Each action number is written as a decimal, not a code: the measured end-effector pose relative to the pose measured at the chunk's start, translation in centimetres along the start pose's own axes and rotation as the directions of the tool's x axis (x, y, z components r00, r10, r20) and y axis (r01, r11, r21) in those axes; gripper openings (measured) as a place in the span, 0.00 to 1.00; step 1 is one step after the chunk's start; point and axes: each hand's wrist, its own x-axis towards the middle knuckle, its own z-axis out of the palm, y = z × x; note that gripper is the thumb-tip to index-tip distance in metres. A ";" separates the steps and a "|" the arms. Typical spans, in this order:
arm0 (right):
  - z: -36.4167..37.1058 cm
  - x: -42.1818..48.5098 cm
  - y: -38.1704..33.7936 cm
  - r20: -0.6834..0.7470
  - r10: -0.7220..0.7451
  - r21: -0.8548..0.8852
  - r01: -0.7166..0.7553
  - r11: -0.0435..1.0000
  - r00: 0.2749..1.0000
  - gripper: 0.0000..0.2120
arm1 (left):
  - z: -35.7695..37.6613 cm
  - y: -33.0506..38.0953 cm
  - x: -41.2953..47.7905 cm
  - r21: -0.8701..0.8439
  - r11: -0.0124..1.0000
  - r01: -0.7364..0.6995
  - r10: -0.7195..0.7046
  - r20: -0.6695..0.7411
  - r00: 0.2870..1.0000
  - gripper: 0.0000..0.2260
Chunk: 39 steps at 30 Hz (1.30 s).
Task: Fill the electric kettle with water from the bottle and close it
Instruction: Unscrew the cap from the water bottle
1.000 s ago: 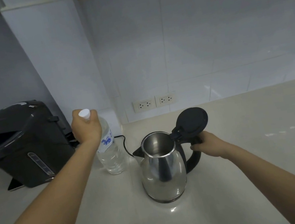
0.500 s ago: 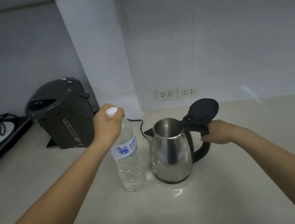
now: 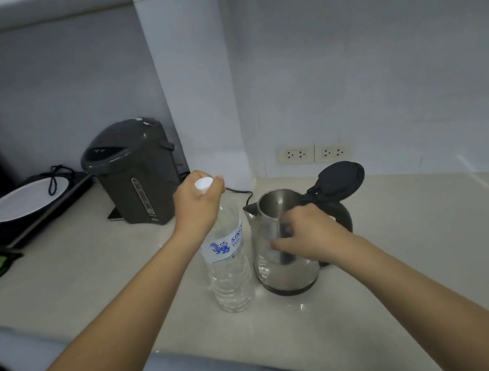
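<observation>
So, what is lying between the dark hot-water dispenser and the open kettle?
In the head view, the left hand gripping the capped water bottle stands between the dispenser and the kettle, with a black cord behind.

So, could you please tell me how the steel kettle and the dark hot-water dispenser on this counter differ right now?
The kettle is shiny steel and rounded; the dispenser is dark grey and boxier. The kettle's black lid stands open, showing its inside; the dispenser's top is shut. The kettle sits near the counter's front beside the water bottle, with the right hand in front of it; the dispenser stands further back by the wall, untouched. Both stand upright on the counter.
</observation>
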 end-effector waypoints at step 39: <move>8.9 5.0 -4.0 -0.098 -0.046 0.769 0.105 0.631 0.994 0.40 | -2.3 -0.8 0.2 -0.384 0.910 0.156 -0.030 0.314 0.949 0.16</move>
